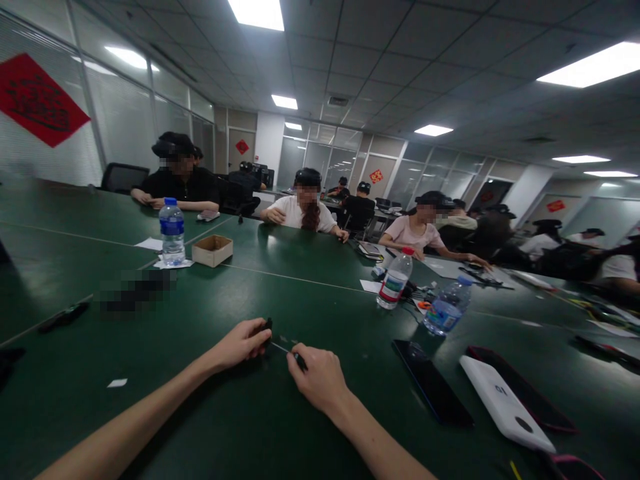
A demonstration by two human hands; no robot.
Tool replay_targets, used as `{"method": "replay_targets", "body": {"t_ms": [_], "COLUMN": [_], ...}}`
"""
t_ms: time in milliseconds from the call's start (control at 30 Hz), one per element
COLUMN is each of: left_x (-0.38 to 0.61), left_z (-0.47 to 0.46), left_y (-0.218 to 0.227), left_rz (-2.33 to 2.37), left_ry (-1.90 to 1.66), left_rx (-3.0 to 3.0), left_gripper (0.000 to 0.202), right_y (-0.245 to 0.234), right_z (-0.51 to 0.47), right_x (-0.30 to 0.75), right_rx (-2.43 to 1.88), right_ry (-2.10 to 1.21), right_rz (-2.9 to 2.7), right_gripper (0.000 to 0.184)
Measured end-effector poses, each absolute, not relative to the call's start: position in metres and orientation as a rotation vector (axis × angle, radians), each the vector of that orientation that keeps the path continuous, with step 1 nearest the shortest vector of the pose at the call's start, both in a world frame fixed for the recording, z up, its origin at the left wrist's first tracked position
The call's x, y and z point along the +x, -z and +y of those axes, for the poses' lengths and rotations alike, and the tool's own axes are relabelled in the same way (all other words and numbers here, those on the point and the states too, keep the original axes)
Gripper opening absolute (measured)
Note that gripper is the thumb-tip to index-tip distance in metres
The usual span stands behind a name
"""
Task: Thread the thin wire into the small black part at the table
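Toward ten o'clock from the hands, a clear plastic bottle with a blue cap (172, 233) stands beside an open tan cardboard box (213, 252). Over the glossy dark-green table (240, 433), the left hand (253, 339) pinches a small black object (269, 325). At its four o'clock, the right hand (320, 375) grips a dark-handled tool (300, 361), thin shaft aimed toward ten; contact unclear.
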State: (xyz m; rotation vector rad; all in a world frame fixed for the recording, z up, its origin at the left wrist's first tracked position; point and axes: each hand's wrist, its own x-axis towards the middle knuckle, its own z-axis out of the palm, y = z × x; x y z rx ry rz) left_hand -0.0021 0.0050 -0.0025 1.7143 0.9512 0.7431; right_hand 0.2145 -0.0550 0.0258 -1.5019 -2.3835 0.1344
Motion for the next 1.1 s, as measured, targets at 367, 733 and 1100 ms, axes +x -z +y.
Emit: {"method": "replay_targets", "body": {"t_ms": [367,733,1100], "left_x": [-0.0023,-0.0012,-0.0026], "left_z": [0.0057,0.0041,0.0025], "left_y": [0.0053,0.0076,0.0038], "left_rz": [0.947,0.934,0.927], "left_ry": [-0.768,-0.772,-0.734], "left_rx": [1.678,1.706,1.736], "left_gripper": [0.037,0.039,0.039], "right_y": [-0.0227,-0.0235,-0.0281], "right_z": [-0.0564,-0.0595,-0.0605], "right_x": [0.2132,0.2152,0.2130], "right_rx": [-1.519,-1.504,-1.548], "right_ry": [-0.034,-0.008,-0.056], "right_rz": [-2.393,-2.385,-2.411], "right_gripper": [0.037,0.038,0.038]}}
